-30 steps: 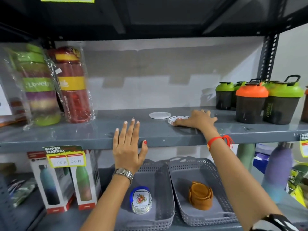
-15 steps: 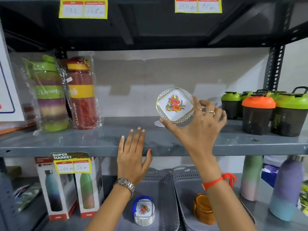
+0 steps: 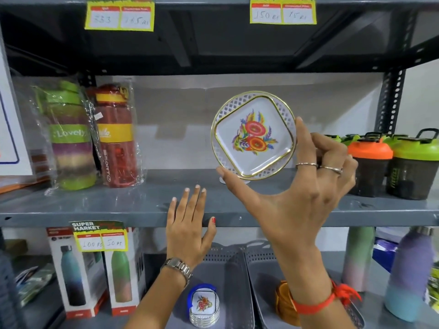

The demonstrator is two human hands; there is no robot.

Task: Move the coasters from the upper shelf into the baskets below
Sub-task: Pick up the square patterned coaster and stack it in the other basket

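My right hand [image 3: 306,184] holds a round white coaster [image 3: 253,136] with a gold rim and a red flower print, lifted upright above the grey upper shelf [image 3: 107,207]. Thumb and forefinger pinch its edges. A second plain white coaster [image 3: 223,180] lies on the shelf, mostly hidden behind the held one. My left hand [image 3: 188,226] rests flat on the shelf's front edge, fingers spread, holding nothing. Below stand two grey baskets: the left basket [image 3: 234,281] holds a stack of flower coasters [image 3: 204,306], the right basket [image 3: 261,257] holds brown coasters [image 3: 283,302].
Wrapped bottles [image 3: 71,136] stand at the shelf's left, shaker cups [image 3: 370,162] with orange and green lids at its right. Boxed bottles [image 3: 95,271] sit on the lower shelf left of the baskets, pastel bottles [image 3: 406,276] to the right. Price tags hang on the shelf edges.
My right hand took the flower coaster off the upper shelf and raised it upright, closer to the camera. My left hand stayed on the shelf edge.
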